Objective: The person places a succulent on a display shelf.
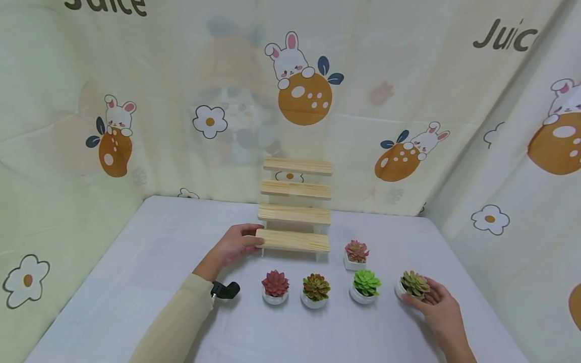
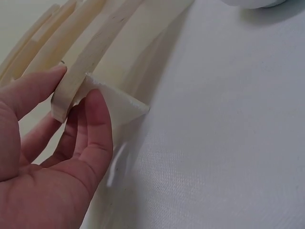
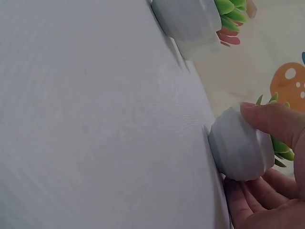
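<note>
A tiered wooden stand (image 1: 294, 215) with pale slats and white supports stands at the back of the table. My left hand (image 1: 237, 244) pinches the left end of its lowest slat (image 2: 71, 90), thumb above and fingers beneath. At the right, my right hand (image 1: 439, 307) grips a dusty-green potted succulent (image 1: 414, 285), thumb and fingers on either side of its white pot (image 3: 240, 145). The pot appears to rest on the table. Nearby are a bright green succulent (image 1: 365, 283), a pink one (image 1: 356, 251) in a square pot, a red-green one (image 1: 315, 287) and a dark red one (image 1: 275, 284).
A white cloth covers the table (image 1: 136, 282). Behind it and at the sides hangs a cream curtain (image 1: 172, 65) printed with rabbits, fruit and flowers. On my left wrist is a black device (image 1: 225, 290).
</note>
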`<act>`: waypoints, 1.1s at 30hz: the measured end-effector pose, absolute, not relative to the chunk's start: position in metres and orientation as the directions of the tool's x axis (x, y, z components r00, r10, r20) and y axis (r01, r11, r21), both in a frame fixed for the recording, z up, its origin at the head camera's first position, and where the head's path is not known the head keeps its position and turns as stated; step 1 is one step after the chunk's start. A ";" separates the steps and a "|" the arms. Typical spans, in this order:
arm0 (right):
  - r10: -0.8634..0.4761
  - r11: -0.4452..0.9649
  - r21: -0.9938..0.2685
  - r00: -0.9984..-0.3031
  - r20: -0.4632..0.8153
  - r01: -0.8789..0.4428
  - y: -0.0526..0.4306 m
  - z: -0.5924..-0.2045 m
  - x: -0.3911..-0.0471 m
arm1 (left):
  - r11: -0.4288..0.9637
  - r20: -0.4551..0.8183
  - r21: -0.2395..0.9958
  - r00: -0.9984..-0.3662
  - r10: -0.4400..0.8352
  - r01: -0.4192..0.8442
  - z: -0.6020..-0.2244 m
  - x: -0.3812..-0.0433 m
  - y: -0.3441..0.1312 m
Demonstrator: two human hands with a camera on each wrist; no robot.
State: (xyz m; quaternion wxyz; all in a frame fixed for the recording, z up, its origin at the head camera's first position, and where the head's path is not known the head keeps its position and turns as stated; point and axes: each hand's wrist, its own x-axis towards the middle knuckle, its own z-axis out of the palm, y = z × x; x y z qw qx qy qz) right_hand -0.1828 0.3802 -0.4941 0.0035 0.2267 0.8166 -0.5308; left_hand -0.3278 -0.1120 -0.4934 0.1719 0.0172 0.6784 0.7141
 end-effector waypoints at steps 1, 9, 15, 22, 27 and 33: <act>0.368 0.330 -0.864 -0.894 -0.255 0.381 0.381 -0.494 -0.184 | -0.017 -0.207 0.975 -0.940 0.271 -0.220 -0.493 -0.328 -0.112; 0.371 0.390 -0.834 -0.896 -0.245 0.389 0.380 -0.496 -0.188 | 0.018 -0.207 0.978 -0.944 0.257 -0.209 -0.492 -0.330 -0.115; 0.382 0.387 -0.838 -0.894 -0.233 0.384 0.377 -0.497 -0.186 | 0.027 -0.207 0.978 -0.946 0.250 -0.207 -0.491 -0.329 -0.114; 0.418 0.381 -0.840 -0.882 -0.217 0.387 0.374 -0.497 -0.186 | 0.038 -0.233 0.972 -0.943 0.238 -0.231 -0.488 -0.329 -0.112; 0.436 0.386 -0.840 -0.878 -0.199 0.382 0.373 -0.496 -0.184 | 0.051 -0.242 0.970 -0.943 0.230 -0.236 -0.487 -0.328 -0.111; 0.448 0.376 -0.844 -0.872 -0.195 0.382 0.371 -0.493 -0.183 | 0.053 -0.247 0.969 -0.939 0.240 -0.241 -0.486 -0.329 -0.111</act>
